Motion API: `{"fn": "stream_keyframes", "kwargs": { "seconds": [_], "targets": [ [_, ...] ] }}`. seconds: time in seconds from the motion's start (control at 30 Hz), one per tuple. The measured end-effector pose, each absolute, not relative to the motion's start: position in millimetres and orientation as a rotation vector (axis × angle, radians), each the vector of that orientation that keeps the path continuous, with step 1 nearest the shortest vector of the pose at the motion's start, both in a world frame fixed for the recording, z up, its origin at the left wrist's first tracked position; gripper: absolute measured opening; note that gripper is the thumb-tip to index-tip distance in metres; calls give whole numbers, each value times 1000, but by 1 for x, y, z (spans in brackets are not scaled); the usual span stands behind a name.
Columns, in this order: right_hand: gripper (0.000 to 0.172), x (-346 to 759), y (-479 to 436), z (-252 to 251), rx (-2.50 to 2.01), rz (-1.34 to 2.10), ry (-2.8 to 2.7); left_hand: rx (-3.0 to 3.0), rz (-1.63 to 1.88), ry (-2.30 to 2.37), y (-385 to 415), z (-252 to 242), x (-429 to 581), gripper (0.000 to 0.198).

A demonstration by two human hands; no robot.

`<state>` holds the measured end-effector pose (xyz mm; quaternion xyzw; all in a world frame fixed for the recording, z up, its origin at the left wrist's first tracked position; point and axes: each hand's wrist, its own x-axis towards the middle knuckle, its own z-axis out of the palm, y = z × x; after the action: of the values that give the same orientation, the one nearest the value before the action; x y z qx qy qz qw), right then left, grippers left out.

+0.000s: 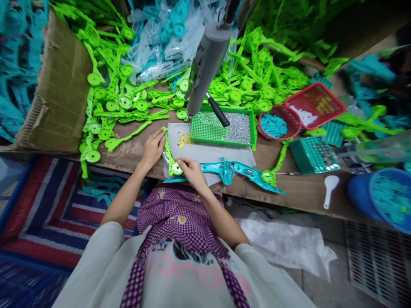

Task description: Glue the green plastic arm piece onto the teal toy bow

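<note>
A green plastic part with a long arm and a round disc end lies on a grey cloth at the front of the wooden table. My left hand rests against the upper arm of the part, fingers bent around it. Closed in a pinch, my right hand presses on the disc end. Just to the right lies a teal plastic assembly. A grey hanging power screwdriver points down at a green tray holding small silver screws.
Heaps of green parts and pale blue parts cover the back of the table. Cardboard stands at left. At right are red baskets, a teal tray, a white scoop and a blue bucket.
</note>
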<state>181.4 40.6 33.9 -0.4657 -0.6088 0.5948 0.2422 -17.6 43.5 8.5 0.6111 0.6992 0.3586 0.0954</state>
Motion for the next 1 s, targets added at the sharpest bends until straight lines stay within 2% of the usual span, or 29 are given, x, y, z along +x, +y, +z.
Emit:
{"fn": "stream_keyframes", "kwargs": {
  "seconds": [0.3, 0.6, 0.77, 1.0],
  "targets": [
    [30, 184, 43, 39, -1363, 1532, -1753, 1845, 1007, 2067, 43, 9, -16, 44],
    [34, 194, 30, 45, -1221, 823, -2314, 1907, 923, 2085, 47, 11, -18, 41],
    [43, 202, 24, 47, -1007, 753, -2481, 1921, 903, 2074, 47, 13, -19, 41],
    [37, 218, 29, 34, -702, 605, -2684, 1952, 880, 2011, 45, 12, -25, 42]
  ]
}}
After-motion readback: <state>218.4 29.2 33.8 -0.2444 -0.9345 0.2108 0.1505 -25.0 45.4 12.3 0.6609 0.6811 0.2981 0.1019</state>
